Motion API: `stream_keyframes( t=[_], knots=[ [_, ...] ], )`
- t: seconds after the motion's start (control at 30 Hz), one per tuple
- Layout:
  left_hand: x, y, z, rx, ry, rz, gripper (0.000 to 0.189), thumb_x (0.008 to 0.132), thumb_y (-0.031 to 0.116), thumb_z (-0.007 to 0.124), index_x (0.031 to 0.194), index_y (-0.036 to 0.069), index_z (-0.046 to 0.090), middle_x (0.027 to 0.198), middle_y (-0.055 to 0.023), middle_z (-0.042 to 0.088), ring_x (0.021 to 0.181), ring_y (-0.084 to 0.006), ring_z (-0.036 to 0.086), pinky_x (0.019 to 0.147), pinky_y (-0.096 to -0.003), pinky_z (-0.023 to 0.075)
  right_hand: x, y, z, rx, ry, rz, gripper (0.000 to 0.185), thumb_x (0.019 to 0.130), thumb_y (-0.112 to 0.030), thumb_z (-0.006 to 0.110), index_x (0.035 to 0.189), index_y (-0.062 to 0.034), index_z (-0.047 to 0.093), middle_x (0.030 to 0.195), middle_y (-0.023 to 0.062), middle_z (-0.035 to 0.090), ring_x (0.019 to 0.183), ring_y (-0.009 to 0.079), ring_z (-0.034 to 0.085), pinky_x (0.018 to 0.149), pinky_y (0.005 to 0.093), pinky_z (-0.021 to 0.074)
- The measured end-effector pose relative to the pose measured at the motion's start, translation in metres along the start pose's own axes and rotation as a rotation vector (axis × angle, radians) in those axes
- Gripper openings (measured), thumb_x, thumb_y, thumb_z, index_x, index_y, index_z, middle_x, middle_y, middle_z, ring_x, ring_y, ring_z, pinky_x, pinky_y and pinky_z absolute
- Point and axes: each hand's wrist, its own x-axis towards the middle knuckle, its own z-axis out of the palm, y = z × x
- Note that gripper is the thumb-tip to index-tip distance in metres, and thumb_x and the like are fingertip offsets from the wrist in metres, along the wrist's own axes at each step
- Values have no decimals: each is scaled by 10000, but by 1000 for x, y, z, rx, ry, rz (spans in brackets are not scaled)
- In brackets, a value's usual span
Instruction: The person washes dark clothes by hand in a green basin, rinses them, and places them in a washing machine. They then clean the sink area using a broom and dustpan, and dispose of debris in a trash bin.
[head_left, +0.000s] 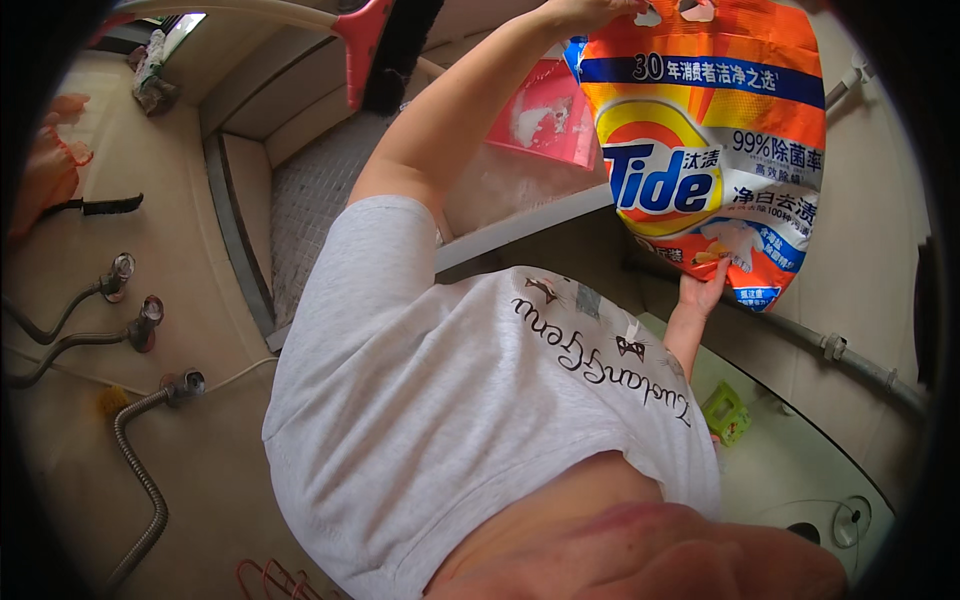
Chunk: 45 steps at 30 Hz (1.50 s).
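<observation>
An orange Tide laundry detergent bag (675, 142) hangs upright before me at the upper right, its printed front towards the camera. My left hand (592, 13) grips its top edge, partly cut off by the frame's upper rim. At the lower end, my right hand (701, 291) holds the bag near its bottom corner, thumb lying on the front. Behind the bag and my left forearm is a pink dustpan (551, 112) with white patches on it; part of it is hidden. The bag's opening and contents are out of sight.
A pink broom head with black bristles (386, 56) juts in at the top. A raised ledge (525, 232) edges the shower floor. Metal hoses and valves (142, 326) line the left wall. At right are a pipe (832, 345), glass counter (780, 457) and green container (725, 414).
</observation>
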Motion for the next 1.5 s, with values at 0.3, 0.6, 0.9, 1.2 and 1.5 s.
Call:
stream_keyframes(
  t=[0.3,0.6,0.9,1.2,1.5],
  knots=[
    [14,81,9,52,-67,206,133,853,102,611,945,11,642,740,-80,641,690,-169,611,647,-298,480,15,40,1,120,-73,237,688,813,-336,720,1376,-87,413,1424,69,438,1319,253,392,1119,492,294],
    [4,118,27,253,62,233,122,871,162,600,926,62,642,760,-91,646,715,-226,638,666,-330,489,15,34,-4,127,-62,556,706,780,-345,740,1358,-86,428,1401,75,463,1294,267,422,1063,469,391],
    [-18,162,20,594,227,276,128,819,257,675,919,183,704,851,-6,683,769,-184,637,696,-328,492,19,8,59,182,-224,1000,558,900,-348,606,1332,-40,434,1293,132,544,1156,294,557,935,480,516],
    [-20,188,-5,631,268,447,23,705,157,630,695,177,625,684,37,585,741,-159,624,733,-406,432,34,55,94,-408,-140,1166,442,903,-267,629,1238,-1,520,1108,132,634,949,228,630,808,371,538],
    [-18,214,-96,768,384,229,76,668,150,604,666,153,528,650,46,490,687,-136,573,670,-339,418,103,41,167,-1307,-598,1165,413,898,-248,634,1203,14,541,1047,124,647,881,201,628,762,336,526]
  ],
)
